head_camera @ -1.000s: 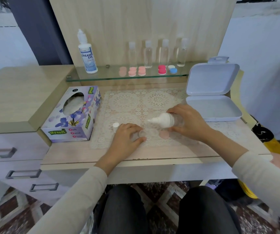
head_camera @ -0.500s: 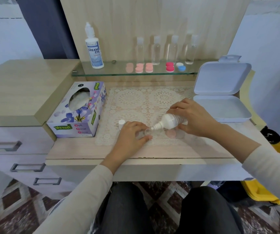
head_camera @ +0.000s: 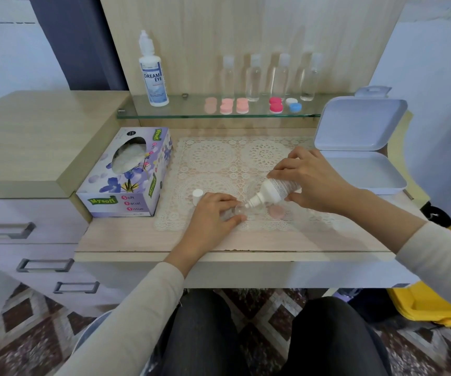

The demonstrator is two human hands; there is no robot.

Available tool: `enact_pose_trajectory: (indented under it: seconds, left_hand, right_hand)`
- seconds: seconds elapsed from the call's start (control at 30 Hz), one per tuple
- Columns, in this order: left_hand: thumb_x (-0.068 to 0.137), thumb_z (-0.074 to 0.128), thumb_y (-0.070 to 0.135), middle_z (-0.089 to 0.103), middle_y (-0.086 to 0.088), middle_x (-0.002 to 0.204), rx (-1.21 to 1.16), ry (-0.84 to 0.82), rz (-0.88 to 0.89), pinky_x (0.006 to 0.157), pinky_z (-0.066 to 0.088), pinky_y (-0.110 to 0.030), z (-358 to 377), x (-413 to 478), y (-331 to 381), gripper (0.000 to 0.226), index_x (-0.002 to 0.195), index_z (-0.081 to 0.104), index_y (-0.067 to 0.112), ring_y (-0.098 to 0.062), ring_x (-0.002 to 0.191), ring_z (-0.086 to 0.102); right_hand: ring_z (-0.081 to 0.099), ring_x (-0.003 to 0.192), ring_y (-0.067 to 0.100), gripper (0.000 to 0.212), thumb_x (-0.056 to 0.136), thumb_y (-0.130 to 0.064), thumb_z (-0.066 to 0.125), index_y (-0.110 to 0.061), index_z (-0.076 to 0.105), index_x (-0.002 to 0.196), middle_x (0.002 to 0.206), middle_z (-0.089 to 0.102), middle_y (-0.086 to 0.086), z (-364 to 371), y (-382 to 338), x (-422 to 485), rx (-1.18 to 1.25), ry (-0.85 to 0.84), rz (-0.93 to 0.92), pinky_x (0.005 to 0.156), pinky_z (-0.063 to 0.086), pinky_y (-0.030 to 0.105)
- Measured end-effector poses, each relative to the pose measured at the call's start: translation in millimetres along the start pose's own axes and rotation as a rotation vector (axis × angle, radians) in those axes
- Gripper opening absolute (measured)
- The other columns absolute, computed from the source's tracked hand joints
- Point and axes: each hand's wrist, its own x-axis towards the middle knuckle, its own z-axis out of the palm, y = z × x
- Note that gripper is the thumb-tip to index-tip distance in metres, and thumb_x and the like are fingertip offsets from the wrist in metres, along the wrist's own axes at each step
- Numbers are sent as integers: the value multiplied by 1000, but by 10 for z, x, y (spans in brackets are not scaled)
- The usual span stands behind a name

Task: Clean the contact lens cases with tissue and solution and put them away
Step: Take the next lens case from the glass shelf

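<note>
Cream lace forms a mat (head_camera: 219,158) across the middle of the wooden counter (head_camera: 246,240). Near its front edge the left hand (head_camera: 213,213) curls down, thumb and fingers pinching a clear lens case (head_camera: 240,210) that rests on the lace. The right hand (head_camera: 314,180) grips one small white bottle (head_camera: 274,190), tilted so its nozzle points down and left, right at the case. One white cap (head_camera: 197,194) stands just left of the left hand. One pink cap (head_camera: 276,212) lies on the mat under the bottle.

One Mysoft tissue box (head_camera: 126,175) sits at the left end of the counter. One white hinged box (head_camera: 360,158) lies at the right end, with its lid upright.

On the glass shelf (head_camera: 186,108) at the far side stand one Dream Eye solution bottle (head_camera: 152,74) and four clear bottles (head_camera: 254,77) in a row. In front of these lie five lens cases (head_camera: 227,105): three in pale pinks, one bright pink, and one with a white and a blue cap.
</note>
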Motion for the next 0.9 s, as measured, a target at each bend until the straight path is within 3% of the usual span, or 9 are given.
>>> enact_pose_trajectory:
  seconds: [0.5, 0.9]
  left_hand:
    - [77, 72, 28, 64, 3, 111, -9, 13, -1, 85, 26, -12, 8, 2, -12, 31, 105, 70, 16, -10, 105, 46]
    - [76, 73, 27, 64, 2, 111, -14, 24, 2, 86, 27, -14, 6, 1, 1, 32, 106, 69, 15, -11, 105, 47]
  right_hand:
    - [50, 92, 30, 51, 61, -9, 79, -14, 67, 110, 101, 69, 1, -42, -39, 30, 1, -55, 19, 73, 26, 35]
    - [38, 108, 21, 50, 80, -19, 65, -21, 54, 128, 122, 58, -5, -180, -125, 82, -39, -238, 100, 79, 19, 30]
